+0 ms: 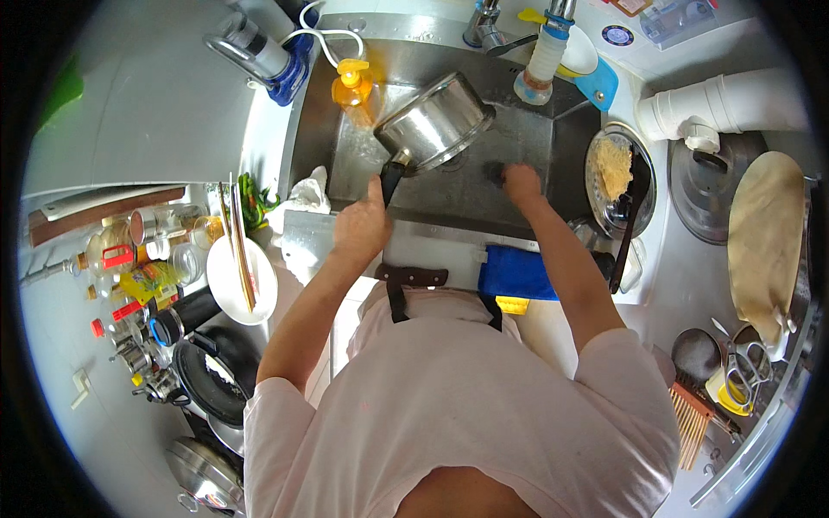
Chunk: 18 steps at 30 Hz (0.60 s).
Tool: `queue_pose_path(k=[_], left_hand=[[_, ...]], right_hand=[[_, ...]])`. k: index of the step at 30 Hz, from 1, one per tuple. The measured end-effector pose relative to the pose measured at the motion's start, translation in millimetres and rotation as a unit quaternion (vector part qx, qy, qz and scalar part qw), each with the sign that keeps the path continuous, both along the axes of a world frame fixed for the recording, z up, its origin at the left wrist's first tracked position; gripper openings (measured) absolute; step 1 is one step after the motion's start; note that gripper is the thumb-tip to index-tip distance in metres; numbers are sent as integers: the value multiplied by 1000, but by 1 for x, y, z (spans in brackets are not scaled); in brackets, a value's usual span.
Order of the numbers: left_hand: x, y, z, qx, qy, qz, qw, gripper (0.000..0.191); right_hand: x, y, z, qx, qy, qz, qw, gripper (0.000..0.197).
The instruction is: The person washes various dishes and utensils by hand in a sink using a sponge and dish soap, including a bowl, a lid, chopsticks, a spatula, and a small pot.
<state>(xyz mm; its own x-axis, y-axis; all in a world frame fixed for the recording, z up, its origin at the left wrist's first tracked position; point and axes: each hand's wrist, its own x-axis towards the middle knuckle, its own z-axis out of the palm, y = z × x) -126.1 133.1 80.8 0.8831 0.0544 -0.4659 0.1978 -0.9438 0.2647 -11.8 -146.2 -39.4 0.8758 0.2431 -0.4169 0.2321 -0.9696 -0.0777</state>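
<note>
My left hand [363, 223] grips the black handle of a stainless steel saucepan [434, 123], which is tilted over the left part of a steel sink [518, 146]. My right hand [522, 184] is in the sink, right of the pan, with its fingers curled around or against a dark scouring pad [494, 171]; the fingertips are partly hidden. An orange pump bottle [353, 90] stands just beyond the pan. The faucet hose [543, 65] hangs over the sink's far right.
A metal plate [592, 194] with a tan loofah [613, 169] and a dark utensil [631, 213] lies right of the sink. White cloth [311, 193], green peppers [249, 197] and a white plate [223, 285] with chopsticks are at the left. A cleaver handle [412, 275] lies at the near edge.
</note>
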Motion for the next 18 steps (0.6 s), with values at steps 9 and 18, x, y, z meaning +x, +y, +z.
queue_pose_path(k=[9,18], left_hand=[[-21,3,-17,-52,-118,51,990,57],[-58,-12,-8,-702,214,384,560,26]], right_hand=[[6,43,68,330,-68,-165,927,27],[30,118,142,342,-142,82,925,34]])
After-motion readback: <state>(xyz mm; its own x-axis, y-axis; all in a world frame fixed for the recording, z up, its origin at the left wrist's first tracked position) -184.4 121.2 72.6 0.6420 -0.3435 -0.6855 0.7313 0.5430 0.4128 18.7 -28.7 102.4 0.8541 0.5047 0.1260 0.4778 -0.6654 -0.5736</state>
